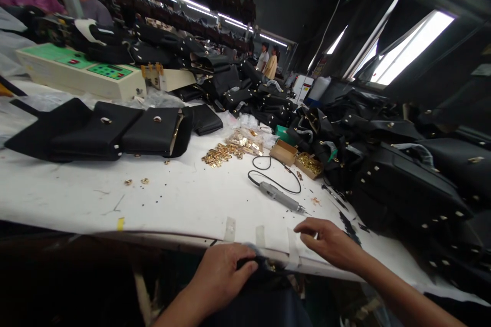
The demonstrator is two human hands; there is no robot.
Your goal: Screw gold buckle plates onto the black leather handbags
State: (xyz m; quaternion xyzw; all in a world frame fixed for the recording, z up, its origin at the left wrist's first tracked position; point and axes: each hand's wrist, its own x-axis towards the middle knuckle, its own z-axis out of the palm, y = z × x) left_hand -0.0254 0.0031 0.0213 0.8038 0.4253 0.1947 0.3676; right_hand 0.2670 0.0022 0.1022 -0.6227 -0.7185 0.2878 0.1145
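lower centre: left hand (224, 272), fingers pinching a dark piece (264, 264); right hand (327, 241), fingers loosely parted near the grey corded tool (280, 196).

Both hands (224, 271) (324, 239) and forearms (395, 283) are bare, with what seems dark navy clothing (264, 309) below them.

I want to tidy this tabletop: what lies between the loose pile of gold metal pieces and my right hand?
The grey corded tool lies between the gold metal pieces and your right hand, seen in the head view.
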